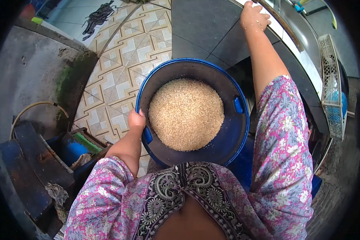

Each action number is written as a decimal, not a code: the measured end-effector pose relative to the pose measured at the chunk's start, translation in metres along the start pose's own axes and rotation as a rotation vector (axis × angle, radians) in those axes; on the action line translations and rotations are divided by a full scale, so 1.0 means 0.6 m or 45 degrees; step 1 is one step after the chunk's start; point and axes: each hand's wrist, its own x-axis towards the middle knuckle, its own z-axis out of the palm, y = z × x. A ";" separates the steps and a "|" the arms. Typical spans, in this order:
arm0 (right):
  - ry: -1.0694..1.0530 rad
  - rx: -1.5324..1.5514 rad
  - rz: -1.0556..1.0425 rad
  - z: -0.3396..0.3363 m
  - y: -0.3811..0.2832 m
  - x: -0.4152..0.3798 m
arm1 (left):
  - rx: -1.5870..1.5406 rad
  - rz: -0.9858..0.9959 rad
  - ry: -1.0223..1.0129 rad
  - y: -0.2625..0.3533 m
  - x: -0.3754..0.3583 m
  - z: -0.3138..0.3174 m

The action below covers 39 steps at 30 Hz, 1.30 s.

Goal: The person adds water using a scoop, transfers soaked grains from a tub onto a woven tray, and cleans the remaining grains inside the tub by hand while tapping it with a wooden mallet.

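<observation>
A round blue tub [245, 132] with a dark inside sits in front of my body, holding a wide heap of pale, rice-like grains [186, 114]. My left hand [137, 119] is closed around the tub's left rim, near the handle slot. Far from the tub, my right hand [255, 17] reaches up to the white counter edge [274, 24]. Its fingers are slightly apart, and a few grains stick to it. I see nothing held in it. Close beside that hand runs a long brown stick-like piece [284, 26] along the counter.
A metal sink [304, 30] lies at the upper right, with a white lattice rack [333, 86] below it. Dark wooden planks [38, 168] and a bent hose [38, 105] are at the left, near a mossy concrete wall [40, 64]. A dark striped cloth [98, 18] lies on the floor.
</observation>
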 end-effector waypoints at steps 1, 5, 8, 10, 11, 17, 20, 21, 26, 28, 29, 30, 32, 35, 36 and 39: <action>0.065 0.064 0.002 -0.014 -0.004 -0.010 | 0.028 -0.005 -0.008 0.003 0.001 0.001; 0.118 0.177 -0.049 -0.002 0.004 -0.012 | 0.031 0.021 -0.015 0.005 -0.008 -0.003; 0.127 0.065 -0.067 0.043 0.000 -0.007 | 0.031 0.037 0.018 0.004 -0.002 0.003; 0.100 -0.136 -0.142 0.024 -0.016 -0.040 | 0.019 0.044 0.042 0.004 0.001 0.007; 0.542 -0.106 -0.411 0.038 -0.017 -0.076 | 0.013 0.044 0.047 0.003 0.002 0.006; -0.493 0.269 -0.754 0.232 -0.105 -0.252 | 0.015 0.068 0.075 0.008 0.000 0.004; -0.821 0.298 -0.708 0.262 -0.129 -0.252 | 0.037 -0.025 0.019 0.008 -0.006 -0.002; -1.017 0.310 -0.663 0.271 -0.134 -0.250 | 0.019 0.000 0.037 0.010 -0.006 -0.005; -1.099 0.337 -0.602 0.281 -0.140 -0.226 | 0.028 0.070 0.095 0.000 -0.002 0.004; -0.998 0.305 -0.581 0.270 -0.140 -0.239 | 0.005 0.041 0.070 0.000 -0.007 -0.001; -0.987 0.300 -0.582 0.273 -0.142 -0.242 | -0.022 0.035 0.054 0.006 -0.005 -0.003; -0.966 0.295 -0.525 0.277 -0.143 -0.244 | -0.028 0.038 0.061 0.010 -0.005 0.001; -0.918 0.276 -0.450 0.275 -0.148 -0.248 | 0.022 0.065 0.086 0.005 -0.004 0.003; -0.876 0.276 -0.471 0.275 -0.147 -0.251 | 0.029 0.027 0.050 0.007 -0.004 0.001; -0.880 0.273 -0.475 0.276 -0.147 -0.250 | 0.030 0.022 0.047 0.007 -0.005 0.001; -0.920 0.302 -0.498 0.278 -0.143 -0.246 | 0.004 0.016 0.045 0.005 -0.004 0.004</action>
